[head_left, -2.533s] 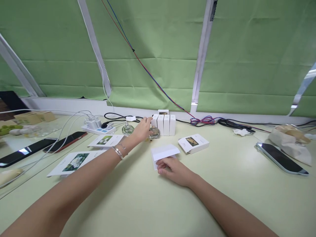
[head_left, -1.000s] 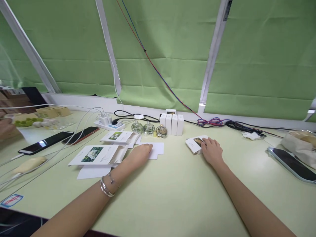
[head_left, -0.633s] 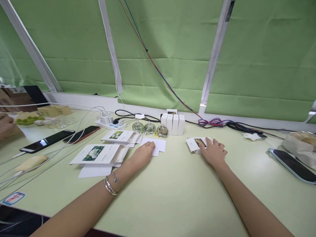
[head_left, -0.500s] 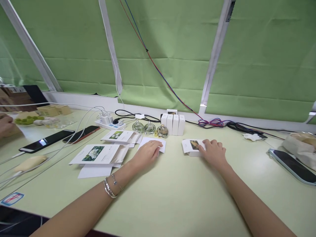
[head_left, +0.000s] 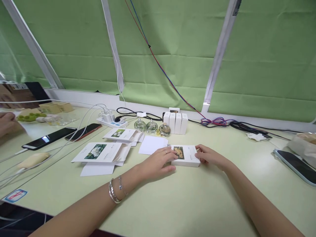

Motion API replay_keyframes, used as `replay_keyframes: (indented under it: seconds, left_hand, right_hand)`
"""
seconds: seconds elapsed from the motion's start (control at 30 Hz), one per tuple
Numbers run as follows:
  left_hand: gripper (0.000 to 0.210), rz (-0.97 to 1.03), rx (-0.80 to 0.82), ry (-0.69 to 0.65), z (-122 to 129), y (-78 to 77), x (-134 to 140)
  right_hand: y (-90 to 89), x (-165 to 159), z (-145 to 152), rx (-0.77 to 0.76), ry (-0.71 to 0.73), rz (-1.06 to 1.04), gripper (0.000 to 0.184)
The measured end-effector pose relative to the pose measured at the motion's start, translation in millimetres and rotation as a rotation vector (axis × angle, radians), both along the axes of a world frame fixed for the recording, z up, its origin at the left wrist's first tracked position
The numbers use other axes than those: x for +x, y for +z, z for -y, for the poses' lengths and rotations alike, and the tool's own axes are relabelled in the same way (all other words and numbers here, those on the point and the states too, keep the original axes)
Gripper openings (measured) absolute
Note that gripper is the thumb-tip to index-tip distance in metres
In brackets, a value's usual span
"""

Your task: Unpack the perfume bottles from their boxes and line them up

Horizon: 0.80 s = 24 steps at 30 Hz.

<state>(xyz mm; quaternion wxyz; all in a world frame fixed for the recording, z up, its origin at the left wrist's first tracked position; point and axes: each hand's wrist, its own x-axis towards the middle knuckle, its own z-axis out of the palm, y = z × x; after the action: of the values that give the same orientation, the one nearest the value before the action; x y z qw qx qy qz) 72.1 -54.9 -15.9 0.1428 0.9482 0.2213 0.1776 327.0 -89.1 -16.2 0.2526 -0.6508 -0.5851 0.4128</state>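
Observation:
A flat white box (head_left: pixel 189 155) with a picture of yellow flowers lies on the table between my two hands. My left hand (head_left: pixel 159 162) is on its left end, with fingers over the top and the thumb by the front corner. At the other end, my right hand (head_left: pixel 209 156) grips the box with bent fingers. Just beyond my left hand lies a blank white sheet of paper or card (head_left: pixel 153 144). Two flattened white cartons with flower pictures, a nearer carton (head_left: pixel 108 153) and a farther carton (head_left: pixel 125 134), lie to the left.
Round glass bottles (head_left: pixel 151 126) stand behind, beside several upright small white boxes (head_left: pixel 177 124). Phones (head_left: pixel 48 139), a power strip (head_left: pixel 113 123) and white cables occupy the left. Another person's hand (head_left: pixel 7 123) shows at the far left. On the right are black cables (head_left: pixel 243 125) and a phone (head_left: pixel 293 166).
My right hand has brought the flower-picture box left and nearer, and its top now looks flat. My left hand has moved right, off the white sheet, onto the box.

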Motion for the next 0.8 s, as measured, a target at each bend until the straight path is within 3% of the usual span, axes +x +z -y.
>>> replay_keyframes:
  seconds: [0.17, 0.23, 0.37, 0.5, 0.63, 0.8]
  left_hand:
    - [0.012, 0.08, -0.237, 0.007, 5.4, -0.8, 0.1]
    - [0.021, 0.146, -0.323, 0.059, 7.1, -4.6, 0.2]
    - [0.064, 0.24, -0.501, 0.18, 7.6, -7.5, -0.2]
    - [0.054, 0.086, -0.716, 0.079, 8.2, -0.4, -1.9]
    - [0.042, -0.002, -0.656, 0.114, 10.6, 4.6, -2.8]
    - [0.038, -0.032, -0.632, 0.184, 13.3, 7.3, -1.6]
  right_hand:
    - [3.0, 2.7, 4.4, -0.022, 0.162, -0.148, 0.03]
    - [4.5, 2.1, 6.0, -0.041, 0.231, -0.145, 0.038]
    - [6.5, -4.8, 8.1, -0.046, 0.353, -0.232, 0.043]
    - [8.9, -14.7, 10.7, -0.032, 0.377, -0.227, 0.033]
    - [12.9, -15.5, 13.2, -0.058, 0.37, 0.013, 0.028]
    - [17.3, -14.6, 15.9, -0.175, 0.479, 0.132, 0.053]
